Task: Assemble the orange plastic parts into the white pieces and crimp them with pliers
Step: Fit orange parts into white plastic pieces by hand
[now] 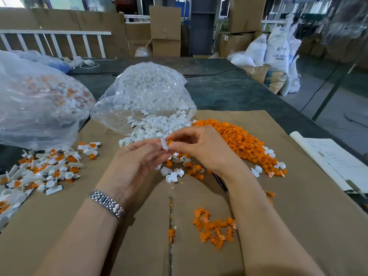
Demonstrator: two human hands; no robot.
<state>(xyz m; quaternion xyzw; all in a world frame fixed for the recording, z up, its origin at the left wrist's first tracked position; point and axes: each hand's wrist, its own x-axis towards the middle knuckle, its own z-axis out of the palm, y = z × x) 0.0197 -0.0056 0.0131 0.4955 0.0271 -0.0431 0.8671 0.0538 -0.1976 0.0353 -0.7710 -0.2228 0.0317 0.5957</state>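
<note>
Head view, left hand (137, 162) pinching white piece (164, 144), right hand (201, 148) pinching orange part (169, 142)

your arms are bare to the elbow; a silver metal link watch band (106, 204) circles your left wrist.

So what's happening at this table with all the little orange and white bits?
A person is fitting parts together by hand. The left hand pinches a white piece while the right hand presses an orange part into it. Loose orange parts and white pieces lie heaped ahead on the cardboard; joined ones are piled to the left.
</note>
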